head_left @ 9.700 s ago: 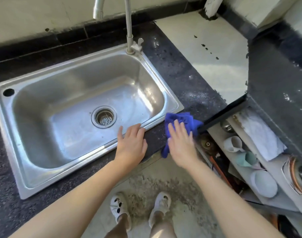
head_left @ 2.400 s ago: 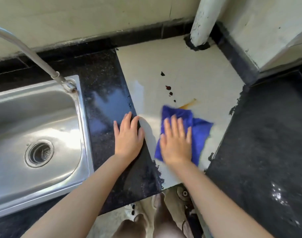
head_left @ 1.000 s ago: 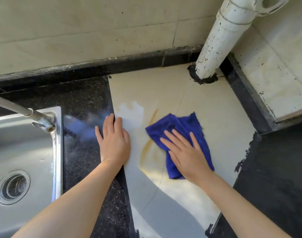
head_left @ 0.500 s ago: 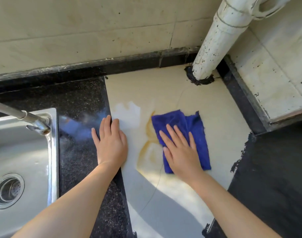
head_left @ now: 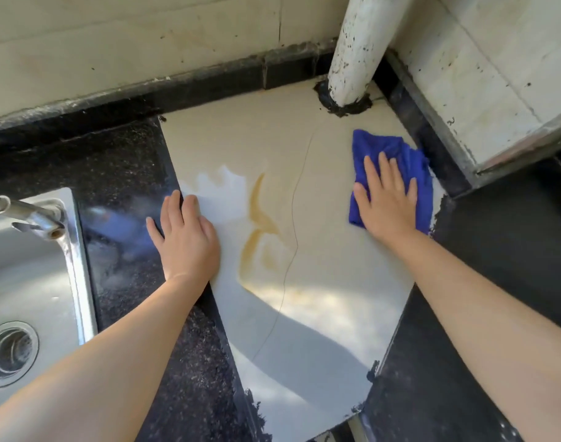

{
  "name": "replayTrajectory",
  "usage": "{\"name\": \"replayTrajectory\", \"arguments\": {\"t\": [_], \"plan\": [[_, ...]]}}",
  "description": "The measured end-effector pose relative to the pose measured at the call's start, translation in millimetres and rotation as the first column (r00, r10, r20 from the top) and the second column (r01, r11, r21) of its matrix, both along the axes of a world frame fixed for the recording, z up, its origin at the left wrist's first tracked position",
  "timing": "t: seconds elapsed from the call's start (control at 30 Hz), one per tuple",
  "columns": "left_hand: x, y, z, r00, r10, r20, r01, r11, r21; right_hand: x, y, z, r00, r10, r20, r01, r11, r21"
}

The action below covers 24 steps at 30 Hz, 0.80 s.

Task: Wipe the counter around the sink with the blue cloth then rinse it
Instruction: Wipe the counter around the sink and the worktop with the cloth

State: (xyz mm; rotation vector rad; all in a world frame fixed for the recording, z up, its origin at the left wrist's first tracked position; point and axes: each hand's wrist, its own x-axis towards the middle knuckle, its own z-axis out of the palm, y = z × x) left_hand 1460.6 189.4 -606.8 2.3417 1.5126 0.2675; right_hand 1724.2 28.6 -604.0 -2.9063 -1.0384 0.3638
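Observation:
The blue cloth (head_left: 397, 153) lies crumpled on the cream counter tile (head_left: 234, 148), near its right edge. My right hand (head_left: 386, 199) presses flat on the cloth, fingers spread. My left hand (head_left: 185, 237) rests flat and empty on the seam between the black granite (head_left: 122, 161) and the cream tile. An orange-brown smear (head_left: 256, 224) streaks the tile between my hands. The steel sink (head_left: 33, 282) with its drain (head_left: 9, 352) is at the far left.
A white pipe (head_left: 357, 49) rises from the counter's back right corner. The tap's base (head_left: 46, 218) stands on the sink's right rim. A dark raised counter (head_left: 496, 250) lies to the right, tiled walls behind. A thin crack runs down the cream tile.
My right hand has slid the blue cloth to the right, away from the orange smear and up to the tile's right edge. My left hand stays flat in place.

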Motion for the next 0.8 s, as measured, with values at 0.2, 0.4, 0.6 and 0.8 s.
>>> {"name": "replayTrajectory", "arguments": {"t": [0.2, 0.4, 0.6, 0.8], "plan": [[0.2, -0.2, 1.4, 0.999, 0.006, 0.037, -0.006, 1.000, -0.003, -181.1, -111.5, 6.0, 0.976, 0.216, -0.019, -0.216, 0.976, 0.009], [-2.0, -1.4, -1.0, 1.000, 0.008, 0.025, -0.009, 1.000, 0.019, -35.4, -71.3, -1.1, 0.979, 0.196, 0.060, -0.198, 0.980, 0.026], [-1.1, -0.4, -1.7, 1.000, -0.005, 0.015, 0.005, 0.999, 0.043, -40.1, -43.2, -1.2, 0.998, -0.060, 0.017, 0.060, 0.998, 0.022], [-3.2, -1.2, 1.9, 1.000, -0.015, 0.021, 0.014, 0.999, 0.031, -249.5, -128.9, 5.6, 0.985, 0.163, 0.046, -0.165, 0.985, 0.039]]}}
